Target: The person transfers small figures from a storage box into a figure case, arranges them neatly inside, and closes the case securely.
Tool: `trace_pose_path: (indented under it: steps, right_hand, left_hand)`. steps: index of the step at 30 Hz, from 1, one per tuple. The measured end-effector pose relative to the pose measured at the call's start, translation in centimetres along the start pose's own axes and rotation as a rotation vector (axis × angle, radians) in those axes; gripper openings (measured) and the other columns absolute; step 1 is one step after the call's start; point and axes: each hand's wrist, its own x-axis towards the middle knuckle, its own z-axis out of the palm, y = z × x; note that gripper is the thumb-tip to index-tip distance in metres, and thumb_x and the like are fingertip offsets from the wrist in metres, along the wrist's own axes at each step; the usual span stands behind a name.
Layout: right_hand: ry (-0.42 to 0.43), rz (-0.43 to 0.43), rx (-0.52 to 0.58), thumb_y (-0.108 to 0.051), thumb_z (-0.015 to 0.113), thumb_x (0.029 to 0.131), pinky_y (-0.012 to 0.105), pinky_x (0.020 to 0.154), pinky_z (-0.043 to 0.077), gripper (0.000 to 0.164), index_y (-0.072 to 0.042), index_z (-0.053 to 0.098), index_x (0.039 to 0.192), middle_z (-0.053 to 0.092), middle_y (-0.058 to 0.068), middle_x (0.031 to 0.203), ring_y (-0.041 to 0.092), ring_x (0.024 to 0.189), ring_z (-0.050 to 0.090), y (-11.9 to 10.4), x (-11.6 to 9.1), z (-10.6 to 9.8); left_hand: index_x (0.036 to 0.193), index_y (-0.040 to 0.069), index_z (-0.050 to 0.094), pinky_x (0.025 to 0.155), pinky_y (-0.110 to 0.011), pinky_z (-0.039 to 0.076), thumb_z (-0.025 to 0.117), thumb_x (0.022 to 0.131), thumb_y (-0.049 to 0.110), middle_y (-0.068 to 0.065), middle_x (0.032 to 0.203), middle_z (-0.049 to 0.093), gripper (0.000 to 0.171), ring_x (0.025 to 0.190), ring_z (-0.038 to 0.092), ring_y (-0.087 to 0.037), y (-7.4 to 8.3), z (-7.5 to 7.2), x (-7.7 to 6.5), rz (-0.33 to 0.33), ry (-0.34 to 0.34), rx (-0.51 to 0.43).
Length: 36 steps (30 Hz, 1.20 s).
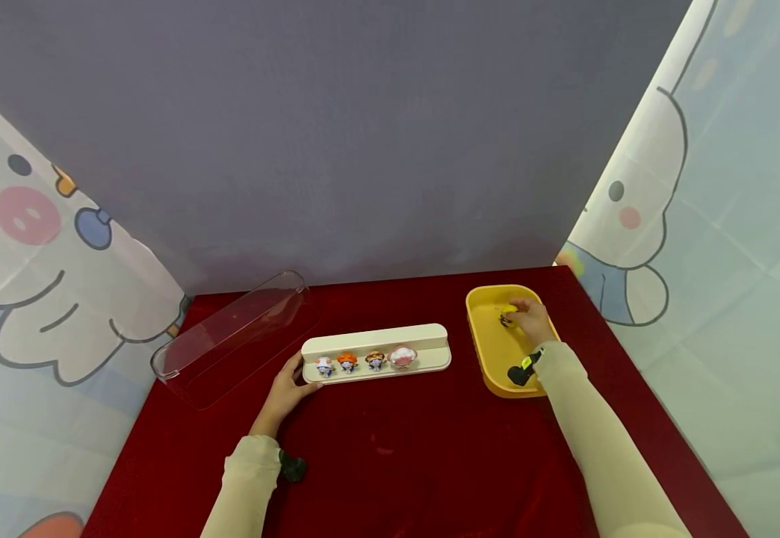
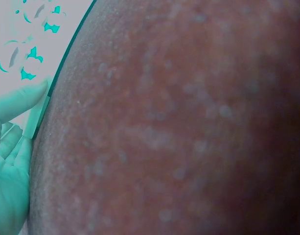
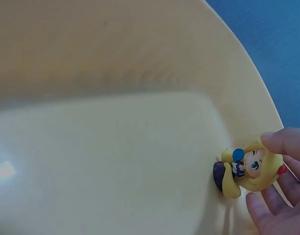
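Inside the yellow tub, my right hand (image 1: 533,320) pinches a small figurine (image 3: 252,169) with long yellow hair, a blue round piece and a dark base. Thumb and fingers hold it by the head, close to the tub's end wall. My left hand (image 1: 285,390) grips the left end of a white stepped display stand (image 1: 376,340), thumb at the front corner and fingers round the side. Along the stand's lower step several figurines stand in a row: one with a white top (image 1: 324,366), an orange one (image 1: 347,362), a brown-hatted one (image 1: 375,361) and a larger pink-and-white one (image 1: 403,357).
The yellow tub (image 1: 487,370) stands at the right on the dark red tabletop (image 1: 390,448). A clear plastic cover (image 1: 228,336) lies slantwise at the back left. A grey wall rises behind the table, with cartoon-printed curtains on both sides.
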Motion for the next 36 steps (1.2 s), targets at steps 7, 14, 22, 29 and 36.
trace_pose_path:
  steps: [7,14,22,29,36]
  right_hand:
    - [0.024,0.074,0.115,-0.006,0.058,0.092,0.03,0.093,0.048,0.046,0.004,0.046,0.136,0.048,0.023,0.134,0.019,0.101,0.056,0.6,-0.1,0.1]
    - [0.065,0.015,0.211,-0.006,0.068,0.085,0.021,0.073,0.051,0.041,0.005,0.057,0.123,0.062,0.016,0.108,0.009,0.08,0.059,0.7,-0.5,-0.1]
    - [0.11,0.075,0.144,-0.005,0.064,0.087,0.021,0.079,0.053,0.042,0.003,0.054,0.128,0.059,0.017,0.116,0.008,0.083,0.06,1.1,0.3,0.0]
    - [0.099,0.032,0.145,-0.004,0.065,0.086,0.021,0.078,0.054,0.044,0.005,0.053,0.128,0.06,0.018,0.113,0.001,0.076,0.058,0.8,0.3,-0.1]
    - [0.08,-0.018,0.096,-0.01,0.068,0.086,0.017,0.074,0.051,0.043,0.003,0.058,0.125,0.063,-0.001,0.094,0.0,0.074,0.056,-0.1,-0.2,-0.3]
  left_hand:
    - [0.146,-0.005,0.026,0.103,-0.038,0.041,0.075,0.075,-0.005,-0.027,0.147,0.028,0.087,0.131,0.035,-0.043,-1.0,0.1,0.3,0.034,0.015,0.018]
    - [0.147,-0.001,0.026,0.104,-0.046,0.037,0.075,0.074,-0.005,-0.024,0.149,0.027,0.088,0.132,0.035,-0.041,-0.9,0.2,0.3,0.009,0.015,0.014]
    - [0.147,-0.002,0.026,0.104,-0.047,0.037,0.075,0.075,-0.004,-0.024,0.148,0.027,0.087,0.132,0.035,-0.041,-0.7,0.1,0.4,0.01,0.008,0.024]
    - [0.146,-0.005,0.024,0.105,-0.046,0.036,0.075,0.075,-0.005,-0.028,0.147,0.026,0.087,0.132,0.033,-0.043,0.1,0.1,0.1,0.018,-0.003,0.026]
    - [0.146,-0.006,0.025,0.104,-0.045,0.036,0.075,0.074,-0.006,-0.028,0.147,0.027,0.088,0.131,0.035,-0.044,-1.0,0.2,0.4,0.031,0.017,0.04]
